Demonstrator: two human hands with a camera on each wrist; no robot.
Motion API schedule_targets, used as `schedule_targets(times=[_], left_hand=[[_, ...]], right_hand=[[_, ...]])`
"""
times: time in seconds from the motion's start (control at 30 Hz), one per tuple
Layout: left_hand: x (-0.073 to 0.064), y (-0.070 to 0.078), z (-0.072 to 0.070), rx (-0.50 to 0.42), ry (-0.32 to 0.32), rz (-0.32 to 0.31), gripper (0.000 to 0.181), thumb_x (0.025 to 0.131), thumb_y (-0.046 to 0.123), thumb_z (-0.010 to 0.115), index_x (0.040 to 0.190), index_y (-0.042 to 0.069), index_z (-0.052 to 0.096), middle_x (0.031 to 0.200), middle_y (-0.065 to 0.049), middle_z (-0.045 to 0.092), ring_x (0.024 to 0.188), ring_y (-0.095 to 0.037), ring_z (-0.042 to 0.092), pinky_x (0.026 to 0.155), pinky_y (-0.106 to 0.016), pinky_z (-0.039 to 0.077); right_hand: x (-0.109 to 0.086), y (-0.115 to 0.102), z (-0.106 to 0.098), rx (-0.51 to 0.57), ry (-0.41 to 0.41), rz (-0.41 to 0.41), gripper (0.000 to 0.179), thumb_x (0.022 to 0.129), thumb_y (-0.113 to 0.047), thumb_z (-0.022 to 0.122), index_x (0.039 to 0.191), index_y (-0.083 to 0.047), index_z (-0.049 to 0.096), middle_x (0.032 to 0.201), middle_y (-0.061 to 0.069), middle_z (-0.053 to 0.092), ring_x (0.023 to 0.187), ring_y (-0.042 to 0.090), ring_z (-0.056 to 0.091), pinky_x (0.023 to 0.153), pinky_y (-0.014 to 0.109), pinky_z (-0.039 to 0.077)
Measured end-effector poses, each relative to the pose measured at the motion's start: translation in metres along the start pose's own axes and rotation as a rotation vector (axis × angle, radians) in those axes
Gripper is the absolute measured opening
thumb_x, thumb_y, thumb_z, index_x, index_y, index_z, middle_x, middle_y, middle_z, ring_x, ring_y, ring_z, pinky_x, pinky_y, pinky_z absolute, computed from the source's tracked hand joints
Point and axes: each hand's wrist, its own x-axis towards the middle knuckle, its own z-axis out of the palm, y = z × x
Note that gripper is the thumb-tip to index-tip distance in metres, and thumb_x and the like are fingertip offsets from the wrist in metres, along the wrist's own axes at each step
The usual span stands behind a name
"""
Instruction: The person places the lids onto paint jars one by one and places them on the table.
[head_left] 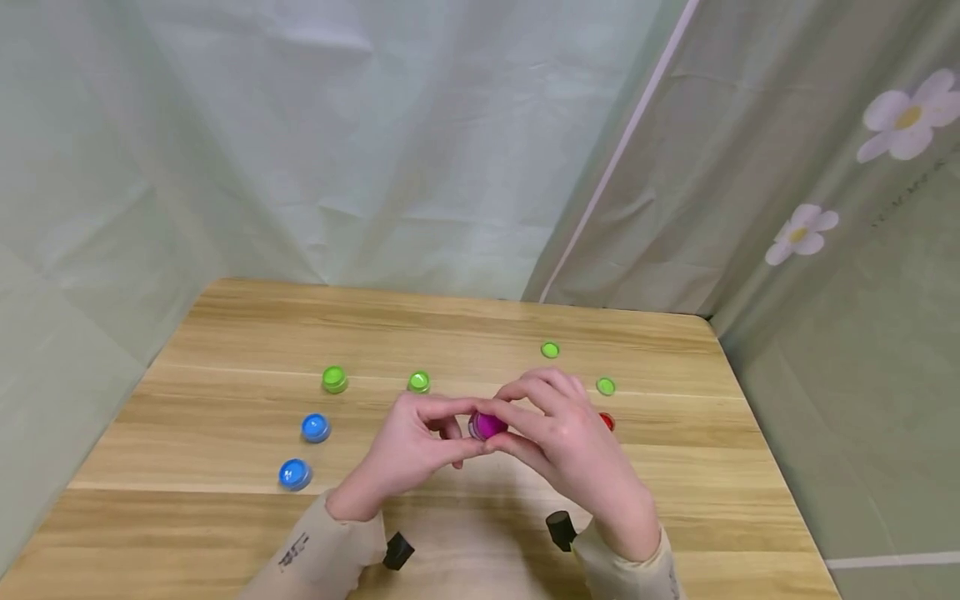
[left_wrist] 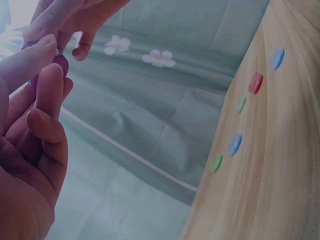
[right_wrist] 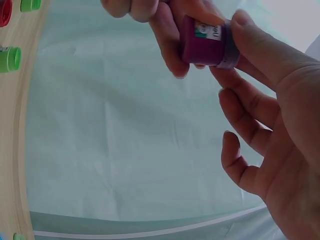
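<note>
Red lid (head_left: pixel 608 422) partly behind right hand (head_left: pixel 576 442)

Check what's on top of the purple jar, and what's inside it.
On top: a purple lid, pinched by the right hand, while the left hand holds the purple jar. Inside: can't be seen, the lid covers it.

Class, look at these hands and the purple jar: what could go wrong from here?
The purple jar is held off the table in the fingers of the left hand and right hand, so it might slip and drop. If its lid comes loose suddenly, contents could spill. A green jar stands just beyond the left hand, which might knock it.
</note>
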Motion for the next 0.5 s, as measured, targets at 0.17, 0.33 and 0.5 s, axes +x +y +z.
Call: schedule_targets(times=[0.17,0.33,0.5], left_hand=[[0.0004,-0.0004,0.0007,0.003,0.009,0.038,0.036,0.087,-0.002,0.087,0.122,0.003,0.080,0.075,-0.001,0.077,0.050,-0.018,0.062,0.038,-0.026,0.036],[0.0000,-0.0001,0.0020,0.001,0.022,0.066,0.036,0.087,-0.003,0.087,0.122,0.001,0.080,0.075,-0.001,0.077,0.049,-0.016,0.062,0.037,-0.026,0.035],[0.0003,0.0000,0.0036,-0.006,0.026,0.090,0.035,0.087,-0.003,0.087,0.121,-0.001,0.080,0.077,-0.004,0.077,0.046,-0.018,0.061,0.036,-0.025,0.036]], right_hand=[[0.0007,-0.0001,0.0010,-0.012,0.008,0.012,0.033,0.097,-0.036,0.079,0.125,-0.018,0.080,0.111,-0.004,0.068,0.110,0.022,0.060,0.092,0.046,0.048],[-0.0008,0.0008,0.0031,-0.041,0.025,0.021,0.033,0.096,-0.038,0.080,0.124,-0.020,0.081,0.109,-0.005,0.069,0.107,0.022,0.062,0.089,0.046,0.050],[-0.0003,0.0023,0.0051,-0.058,0.027,0.035,0.032,0.096,-0.039,0.078,0.122,-0.021,0.081,0.110,-0.004,0.071,0.109,0.023,0.063,0.091,0.048,0.050]])
